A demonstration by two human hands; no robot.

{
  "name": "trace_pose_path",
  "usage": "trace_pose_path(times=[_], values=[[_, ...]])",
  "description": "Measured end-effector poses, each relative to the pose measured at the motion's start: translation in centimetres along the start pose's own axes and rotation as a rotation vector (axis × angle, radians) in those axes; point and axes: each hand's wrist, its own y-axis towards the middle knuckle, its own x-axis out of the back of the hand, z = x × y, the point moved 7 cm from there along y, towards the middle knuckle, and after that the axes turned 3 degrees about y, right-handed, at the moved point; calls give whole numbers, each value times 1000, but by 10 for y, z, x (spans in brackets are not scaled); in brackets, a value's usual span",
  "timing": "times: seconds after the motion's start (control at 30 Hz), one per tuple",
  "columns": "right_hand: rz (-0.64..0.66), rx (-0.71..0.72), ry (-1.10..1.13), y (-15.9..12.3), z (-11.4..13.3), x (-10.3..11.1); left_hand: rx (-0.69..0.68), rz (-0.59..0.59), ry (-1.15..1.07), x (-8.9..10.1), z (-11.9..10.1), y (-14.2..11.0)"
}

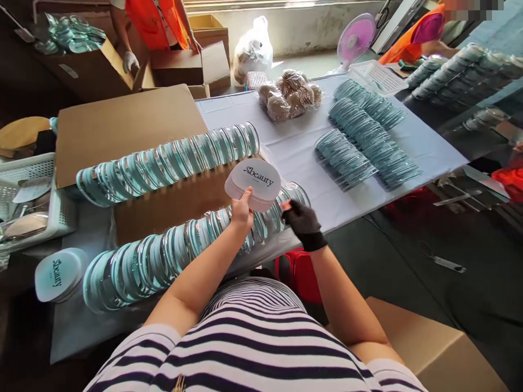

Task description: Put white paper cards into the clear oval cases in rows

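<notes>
Stack of pale cards (255, 196), top one lettered "beauty": up off the table, over the right-hand part of the near row, tilted toward the wearer. Taken as centre of the clock, 12 pointing away from the wearer

Left hand (243, 211), bare: closed on the stack's near edge at 7 o'clock, thumb on top, fingers below

Right hand (304, 222), dark fingerless glove: at 4 o'clock, by the end of the near row, fingers bent inward; cannot tell whether it grips or touches anything

Near row of discs (149, 264), clear and teal, on edge, passing under the left forearm out to 8 o'clock. Far row of discs (167, 162) alike, from 12 round to 9; brown cardboard (175, 206) between

Second card pile (59, 275), same lettering, farther out at 8

White basket (61, 201) at 9. Wrapped bundle (291, 95) at 1, on the white table (292, 147); three leaning piles of teal discs (368, 130) at 2

Beyond the table: orange-vested person (153, 27) at 11 beside open boxes, white plastic bag (253, 49) at 12, pink fan (356, 38) between 1 and 2
</notes>
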Motion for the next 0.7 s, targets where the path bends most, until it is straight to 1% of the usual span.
trace_pose_path(times=[0.03, 0.07, 0.1, 0.13, 0.2, 0.27, 0.3, 0.33, 0.37, 0.4, 0.43, 0.5, 0.53, 0.57, 0.6, 0.63, 0.7], values=[[-115, 56, 1, 12, 8, 16, -15, 3, -2, -1, -1, -2], [-190, 115, -15, 23, 16, 26, -28, 9, -2, -2, -2, -4], [-224, 176, -53, 31, 26, 32, -37, 17, 1, -2, -3, -7], [-227, 238, -112, 36, 37, 31, -44, 25, 4, -2, -4, -10], [-230, 370, -222, 35, 60, 23, -73, 27, 2, 1, -9, -15], [-228, 485, -250, 24, 81, 9, -116, 32, -6, 3, -16, -19], [-198, 500, -234, 20, 86, 2, -127, 39, -8, 4, -19, -20], [-154, 482, -210, 19, 88, -4, -127, 35, -9, 5, -22, -21], [-121, 435, -184, 19, 87, -7, -119, 23, -10, 7, -25, -21], [-129, 372, -161, 22, 82, -6, -107, -5, -12, 10, -27, -20], [-183, 310, -145, 23, 74, 2, -98, -45, -16, 14, -31, -19], [-350, 237, -145, 18, 56, 25, -108, -117, -36, 24, -39, -16], [-407, 237, -162, 10, 48, 35, -118, -137, -49, 29, -43, -13], [-418, 259, -194, -3, 40, 42, -121, -151, -62, 33, -46, -11], [-387, 290, -237, -19, 33, 44, -117, -170, -75, 38, -48, -8], [-318, 333, -277, -38, 27, 41, -107, -184, -84, 43, -48, -5], [-156, 384, -321, -83, 17, 27, -73, -199, -82, 49, -46, 1]])
